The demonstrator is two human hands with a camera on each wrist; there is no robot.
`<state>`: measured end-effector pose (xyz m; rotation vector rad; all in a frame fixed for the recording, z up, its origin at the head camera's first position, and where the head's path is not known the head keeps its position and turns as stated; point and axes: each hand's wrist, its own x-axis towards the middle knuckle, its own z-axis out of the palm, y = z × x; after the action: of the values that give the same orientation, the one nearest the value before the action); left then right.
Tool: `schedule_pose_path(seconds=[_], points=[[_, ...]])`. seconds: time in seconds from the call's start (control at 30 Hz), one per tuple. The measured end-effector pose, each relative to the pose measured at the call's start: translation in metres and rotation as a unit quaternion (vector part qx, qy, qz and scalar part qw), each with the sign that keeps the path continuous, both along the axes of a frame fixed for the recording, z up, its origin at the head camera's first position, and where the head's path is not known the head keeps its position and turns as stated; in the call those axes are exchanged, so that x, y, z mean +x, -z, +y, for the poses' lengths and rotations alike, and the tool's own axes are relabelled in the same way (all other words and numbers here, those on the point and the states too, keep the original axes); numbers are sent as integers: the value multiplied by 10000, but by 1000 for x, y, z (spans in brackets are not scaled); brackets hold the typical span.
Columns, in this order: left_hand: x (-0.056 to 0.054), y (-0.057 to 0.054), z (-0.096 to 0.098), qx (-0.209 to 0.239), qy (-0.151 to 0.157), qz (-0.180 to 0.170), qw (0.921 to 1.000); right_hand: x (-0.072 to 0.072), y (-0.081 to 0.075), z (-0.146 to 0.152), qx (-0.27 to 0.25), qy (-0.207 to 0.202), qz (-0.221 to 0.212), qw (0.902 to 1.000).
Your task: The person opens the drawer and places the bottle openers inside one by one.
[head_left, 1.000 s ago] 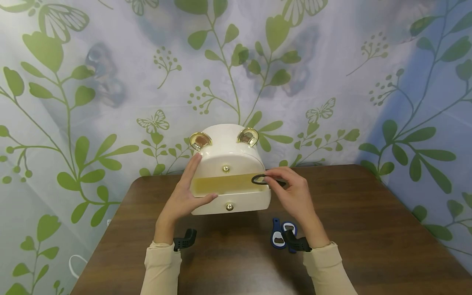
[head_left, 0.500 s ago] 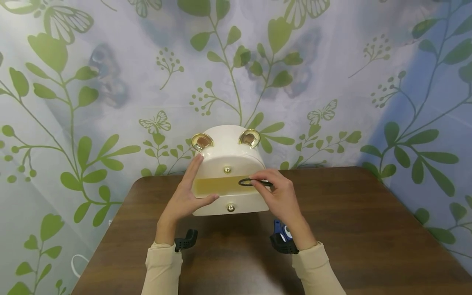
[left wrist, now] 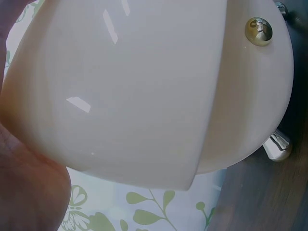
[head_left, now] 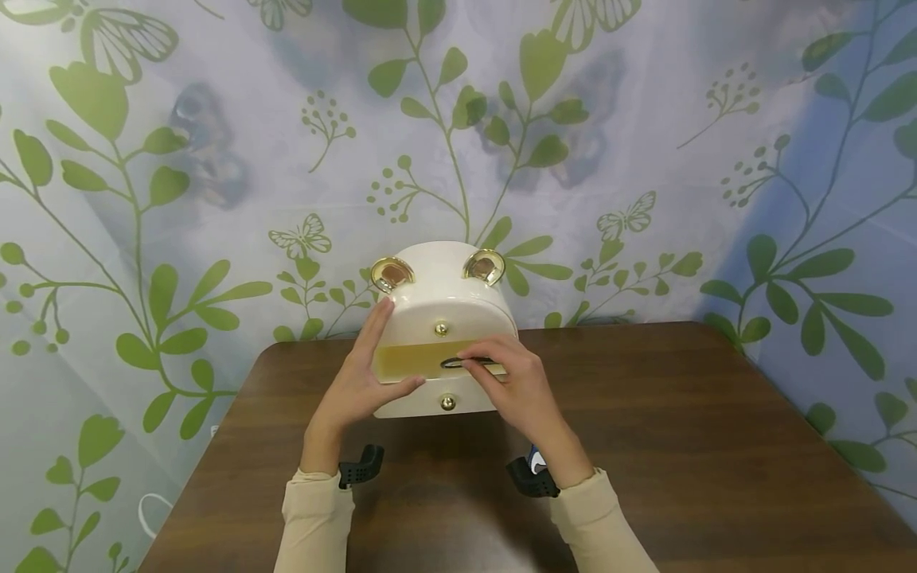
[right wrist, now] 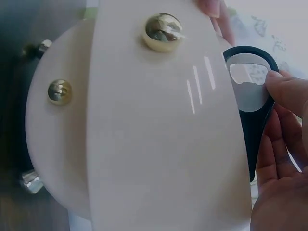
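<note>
My right hand (head_left: 519, 390) pinches a black-rimmed bottle opener (right wrist: 251, 98) with a metal insert between thumb and fingers. In the head view the opener lies flat over the pulled-out lower drawer (head_left: 411, 406), which has a yellowish inside and a gold knob. The drawer belongs to a glossy cream storage box (head_left: 440, 274) with gold ears. At the box's left side my left hand (head_left: 358, 386) is spread, its index finger straight up toward the ear and its thumb along the drawer's front. The upper drawer (head_left: 466, 318) is closed.
A blue bottle opener (head_left: 537, 459) lies on the brown wooden table (head_left: 702, 446), mostly covered by the right wrist's black camera mount (head_left: 532, 479). Behind the table hangs a leaf-patterned cloth (head_left: 645, 119). A white cable (head_left: 146, 513) loops at the left edge.
My right hand has moved left with the bottle opener, from the drawer's right end to above its middle. Its forearm now hides most of the blue openers. The left hand stays in place.
</note>
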<state>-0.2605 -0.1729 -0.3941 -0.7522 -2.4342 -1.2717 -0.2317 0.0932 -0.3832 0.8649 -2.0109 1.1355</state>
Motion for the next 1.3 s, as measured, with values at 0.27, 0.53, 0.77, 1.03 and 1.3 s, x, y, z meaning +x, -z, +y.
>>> schedule_pose_path(seconds=[0.27,0.53,0.77,1.03,1.3], points=[[0,0,0,3,-17,22,10000,0,4,-5,186,37,22,9998],[1,-1,0,19,-21,-17,10000,0,7,-6,477,258,145,9984],[0,0,0,-47,-2,58,10000,1,8,-7,599,493,294,9965],[0,0,0,-53,5,40,10000,2,9,-6,555,552,168,9968],[1,0,0,-27,-16,54,10000,1,8,-6,530,515,137,9972]])
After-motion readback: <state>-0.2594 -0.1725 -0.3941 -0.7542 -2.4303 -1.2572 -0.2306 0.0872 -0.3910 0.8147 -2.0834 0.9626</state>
